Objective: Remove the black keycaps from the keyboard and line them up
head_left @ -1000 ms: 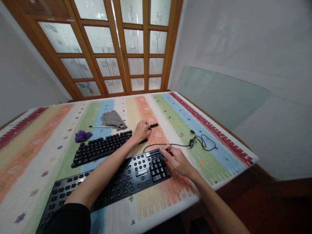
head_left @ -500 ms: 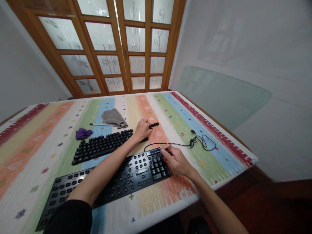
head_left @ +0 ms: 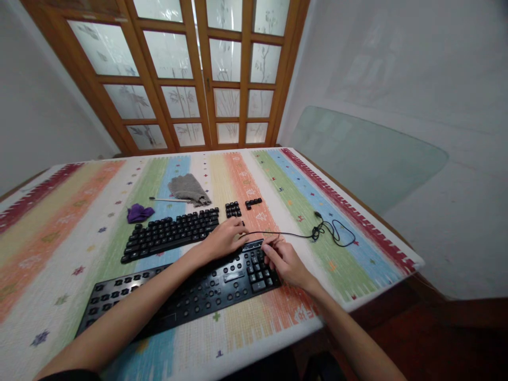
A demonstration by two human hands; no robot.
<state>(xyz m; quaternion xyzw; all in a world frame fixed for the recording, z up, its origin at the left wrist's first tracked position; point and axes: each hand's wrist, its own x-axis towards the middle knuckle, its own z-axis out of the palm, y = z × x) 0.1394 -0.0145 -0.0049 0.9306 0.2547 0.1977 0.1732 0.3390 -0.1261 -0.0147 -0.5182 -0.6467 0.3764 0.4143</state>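
A black keyboard base (head_left: 222, 293) lies at the near edge, most of its keys stripped. Keycaps remain on its number pad (head_left: 260, 272) at the right end. My left hand (head_left: 227, 238) hovers by the base's back edge, near where the cable (head_left: 278, 233) leaves it, thumb and fingers apart. Over the base's top right corner, my right hand (head_left: 286, 259) is closed in a pinch; what it grips is too small to make out. Removed keycaps (head_left: 170, 235) lie in keyboard order behind the base, with a small block (head_left: 233, 209) and a short row (head_left: 254, 202) to their right.
A purple cloth (head_left: 139, 213), a thin brush (head_left: 170, 200) and a grey cloth (head_left: 189, 189) lie farther back. The cable's coiled end (head_left: 333, 233) rests to the right. A striped tablecloth (head_left: 222, 180) covers the table. Wooden glazed doors (head_left: 210, 79) stand beyond.
My left hand has drawn back from the short keycap row towards the keyboard base, uncovering the small block of keycaps. My right hand stays pinched at the base's corner.
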